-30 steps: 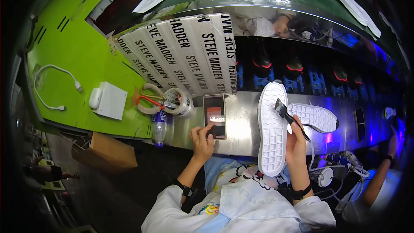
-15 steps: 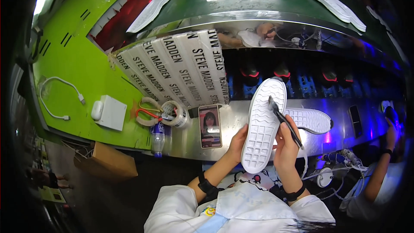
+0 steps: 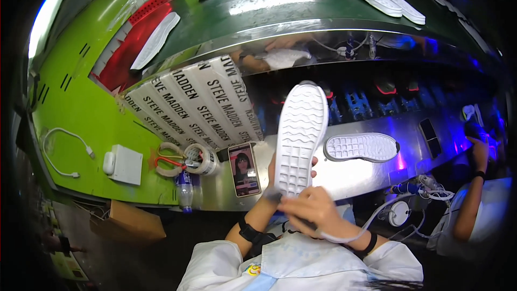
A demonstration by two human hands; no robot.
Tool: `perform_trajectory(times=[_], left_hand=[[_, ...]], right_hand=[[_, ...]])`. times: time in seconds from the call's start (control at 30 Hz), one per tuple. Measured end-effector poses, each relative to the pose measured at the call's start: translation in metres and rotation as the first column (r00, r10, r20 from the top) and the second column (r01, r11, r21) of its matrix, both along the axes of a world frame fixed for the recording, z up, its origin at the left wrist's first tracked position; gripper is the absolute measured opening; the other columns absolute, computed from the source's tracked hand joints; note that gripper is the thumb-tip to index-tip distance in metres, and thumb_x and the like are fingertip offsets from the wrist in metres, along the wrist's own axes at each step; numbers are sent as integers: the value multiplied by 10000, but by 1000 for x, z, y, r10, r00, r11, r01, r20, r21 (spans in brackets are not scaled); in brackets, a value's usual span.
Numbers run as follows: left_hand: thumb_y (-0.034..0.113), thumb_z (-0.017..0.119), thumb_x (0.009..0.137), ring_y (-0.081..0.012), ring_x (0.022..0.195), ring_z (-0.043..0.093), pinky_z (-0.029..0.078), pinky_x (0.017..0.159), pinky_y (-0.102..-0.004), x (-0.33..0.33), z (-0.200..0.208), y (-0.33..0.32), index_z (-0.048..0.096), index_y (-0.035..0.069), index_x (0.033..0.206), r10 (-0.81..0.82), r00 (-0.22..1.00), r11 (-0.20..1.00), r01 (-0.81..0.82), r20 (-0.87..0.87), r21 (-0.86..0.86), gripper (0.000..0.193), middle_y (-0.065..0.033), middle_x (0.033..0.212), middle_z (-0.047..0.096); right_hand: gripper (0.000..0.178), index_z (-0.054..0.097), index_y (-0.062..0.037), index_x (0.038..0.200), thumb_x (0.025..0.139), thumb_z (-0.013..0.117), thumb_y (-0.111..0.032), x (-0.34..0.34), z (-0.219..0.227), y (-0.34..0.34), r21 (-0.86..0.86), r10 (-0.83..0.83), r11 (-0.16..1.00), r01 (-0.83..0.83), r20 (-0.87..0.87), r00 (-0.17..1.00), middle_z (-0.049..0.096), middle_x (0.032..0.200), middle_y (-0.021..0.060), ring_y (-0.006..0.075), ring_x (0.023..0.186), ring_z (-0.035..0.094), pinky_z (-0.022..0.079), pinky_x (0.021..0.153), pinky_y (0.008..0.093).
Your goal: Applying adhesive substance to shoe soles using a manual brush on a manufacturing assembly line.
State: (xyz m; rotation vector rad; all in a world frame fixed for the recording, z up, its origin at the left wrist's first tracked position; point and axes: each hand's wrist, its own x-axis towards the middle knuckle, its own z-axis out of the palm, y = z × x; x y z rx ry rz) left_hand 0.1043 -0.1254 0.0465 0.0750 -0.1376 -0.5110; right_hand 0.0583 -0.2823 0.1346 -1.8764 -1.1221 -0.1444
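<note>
A white shoe sole (image 3: 302,124), its wavy and gridded tread facing up, stands tilted with the toe pointing away. My left hand (image 3: 271,177) grips its lower part from behind, thumb on the left and fingertips showing at the right edge. Low by the heel end, my right hand (image 3: 316,210) is blurred by motion, its fingers closed on a slim black brush-like tool (image 3: 273,194). The tool's grey tip points left, near my left wrist, and a pale tube trails from it. Another white sole (image 3: 362,147) lies tread up on the metal bench to the right.
A printed box (image 3: 188,105) stands left on the metal ledge (image 3: 344,175), near tape rolls (image 3: 202,159), red-handled scissors (image 3: 167,160), a bottle (image 3: 184,191) and a lit phone (image 3: 244,170). Soles (image 3: 377,0) lie on the green belt (image 3: 269,24). A co-worker's arm (image 3: 471,199) is at right.
My right hand has moved down and left with the tool, from the tread's upper part to the heel end. The held sole has shifted away and stands straighter. The view has shifted slightly.
</note>
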Motion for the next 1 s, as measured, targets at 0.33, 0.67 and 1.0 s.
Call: perform_trajectory(times=[0.33,0.67,1.0], left_hand=[[376,378,956,-318,940,636,539,822,-366,31,42,5,409,-8,1322,-178,959,875,256,-220,411,531,-228,1143,578],[287,488,936,-44,726,611,498,641,-183,61,30,4,672,49,995,-769,568,86,546,-293,833,307,-22,890,672],[607,337,863,-383,1227,429,302,1068,-496,1,7,-23,185,99,1461,26,998,998,-30,-56,-57,799,-191,1473,246]], right_hand=[[236,694,-35,979,748,652,-16,30,-6,-25,163,202,978,-128,-605,770,689,954,111,187,823,652,509,728,288],[230,733,-128,893,667,703,-93,48,25,-60,-324,334,863,-387,-209,919,697,924,-41,162,1027,527,300,1006,454],[231,698,-10,959,729,710,-27,57,14,-43,163,29,964,210,-849,527,676,894,61,143,888,594,447,847,271]])
